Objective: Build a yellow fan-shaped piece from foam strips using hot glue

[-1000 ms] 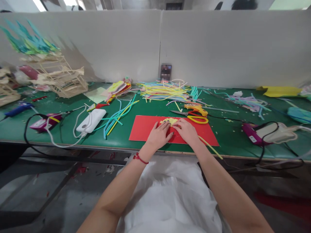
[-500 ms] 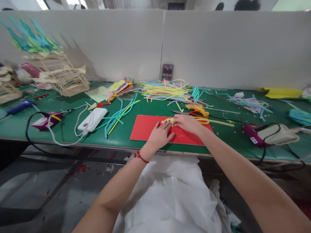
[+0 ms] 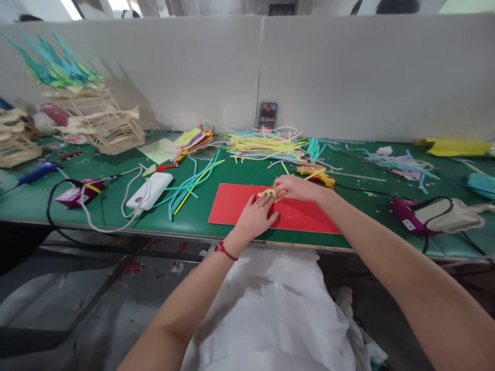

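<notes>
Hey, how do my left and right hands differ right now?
The left hand lies flattened with fingers extended; the right hand is bent, its fingers curled downward. The left wears a red bracelet at the wrist; the right wears none. Both are at the yellow scalloped piece on the red board.

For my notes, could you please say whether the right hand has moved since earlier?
Yes: the right hand moved slightly forward, toward the grey partition.
</notes>
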`<action>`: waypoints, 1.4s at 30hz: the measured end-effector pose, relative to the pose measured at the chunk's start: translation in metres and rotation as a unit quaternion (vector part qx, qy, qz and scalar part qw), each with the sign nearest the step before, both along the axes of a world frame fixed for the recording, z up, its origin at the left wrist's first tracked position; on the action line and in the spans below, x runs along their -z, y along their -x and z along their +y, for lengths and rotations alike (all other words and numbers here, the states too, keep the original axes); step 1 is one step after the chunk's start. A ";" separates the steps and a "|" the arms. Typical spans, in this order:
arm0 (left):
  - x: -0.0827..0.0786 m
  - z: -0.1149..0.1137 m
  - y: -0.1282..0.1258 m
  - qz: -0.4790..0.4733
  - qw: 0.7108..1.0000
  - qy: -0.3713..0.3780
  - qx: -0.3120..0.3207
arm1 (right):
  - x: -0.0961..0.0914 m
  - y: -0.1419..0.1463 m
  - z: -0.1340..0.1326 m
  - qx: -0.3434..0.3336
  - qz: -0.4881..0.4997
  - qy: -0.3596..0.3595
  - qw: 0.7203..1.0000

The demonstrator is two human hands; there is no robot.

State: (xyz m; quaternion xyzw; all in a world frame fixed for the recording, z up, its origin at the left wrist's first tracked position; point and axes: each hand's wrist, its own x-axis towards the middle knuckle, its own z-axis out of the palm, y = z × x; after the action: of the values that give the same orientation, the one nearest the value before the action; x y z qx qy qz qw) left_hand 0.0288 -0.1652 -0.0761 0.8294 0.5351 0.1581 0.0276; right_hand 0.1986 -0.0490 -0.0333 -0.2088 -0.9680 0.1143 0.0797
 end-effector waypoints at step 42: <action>-0.005 -0.003 0.001 -0.015 1.000 0.017 -0.005 | 0.063 -0.016 -0.076 0.279 0.120 -0.048 0.952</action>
State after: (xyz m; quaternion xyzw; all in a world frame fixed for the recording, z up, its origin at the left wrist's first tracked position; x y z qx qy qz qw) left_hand 0.0278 -0.1679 -0.0708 0.8234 0.5416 0.1622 0.0487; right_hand 0.2149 -0.1253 -0.0959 -0.4510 -0.8588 0.0653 0.2342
